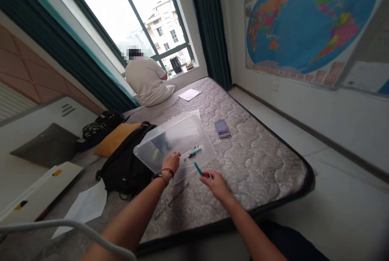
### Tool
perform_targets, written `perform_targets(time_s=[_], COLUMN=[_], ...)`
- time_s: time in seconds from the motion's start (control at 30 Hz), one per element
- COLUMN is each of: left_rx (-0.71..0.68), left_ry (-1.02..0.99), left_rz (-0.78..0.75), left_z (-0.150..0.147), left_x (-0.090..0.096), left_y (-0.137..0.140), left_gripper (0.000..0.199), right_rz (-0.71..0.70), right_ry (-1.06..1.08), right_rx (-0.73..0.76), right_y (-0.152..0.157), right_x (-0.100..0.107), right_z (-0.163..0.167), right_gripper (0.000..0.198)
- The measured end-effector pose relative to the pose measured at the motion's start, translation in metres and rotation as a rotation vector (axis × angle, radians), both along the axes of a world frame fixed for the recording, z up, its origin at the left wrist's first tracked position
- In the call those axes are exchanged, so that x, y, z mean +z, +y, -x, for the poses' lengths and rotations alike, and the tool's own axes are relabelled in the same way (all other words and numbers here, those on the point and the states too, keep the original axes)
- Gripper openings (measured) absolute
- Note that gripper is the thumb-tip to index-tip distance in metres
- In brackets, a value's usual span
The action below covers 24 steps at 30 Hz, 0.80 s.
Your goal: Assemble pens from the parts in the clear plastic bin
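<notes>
Centre-frame: right hand point(216, 184) grips teal tube point(198, 169); left hand point(172, 161) curled, hold unclear. Small loose parts point(193, 154) could roll off smooth clear box point(179, 133) if bumped.

Left hand point(172, 161): bare. Left wrist: one thin red cord-like bracelet point(169, 171), hand side; one wristwatch point(158, 175), dark case, brownish band, just beside the bracelet, on the forearm side; dial too small to read. Left forearm point(130, 220): bare as far as visible. Right hand point(217, 182), right wrist and right forearm point(246, 220): bare. Lower garment: dark, navy-to-black cloth point(288, 240), plain, beyond the near edge of the grey-brown quilted mattress point(267, 163), toward its right corner; cut indistinct in shadow.
</notes>
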<state>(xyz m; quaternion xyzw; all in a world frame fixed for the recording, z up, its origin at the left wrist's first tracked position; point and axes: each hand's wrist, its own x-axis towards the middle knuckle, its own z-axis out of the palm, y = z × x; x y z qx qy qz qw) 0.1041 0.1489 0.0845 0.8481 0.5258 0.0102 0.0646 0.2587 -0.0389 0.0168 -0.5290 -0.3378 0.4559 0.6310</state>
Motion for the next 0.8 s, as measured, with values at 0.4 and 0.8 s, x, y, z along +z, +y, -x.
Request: perform_targets(time_s=[0.4, 0.8], left_rx=[-0.001, 0.139], left_ry=[0.175, 0.066], left_rz=[0.098, 0.086], left_z=[-0.046, -0.036], left_x=[-0.027, -0.032], left_y=[0.023, 0.049], left_gripper=[0.022, 0.02], right_rz=[0.038, 0.087], right_ry=[-0.06, -0.076], right_rx=[-0.031, -0.206], right_y=[0.006, 0.01], right_x=[-0.003, -0.009], right_z=[-0.005, -0.006], right_gripper=[0.025, 0.038])
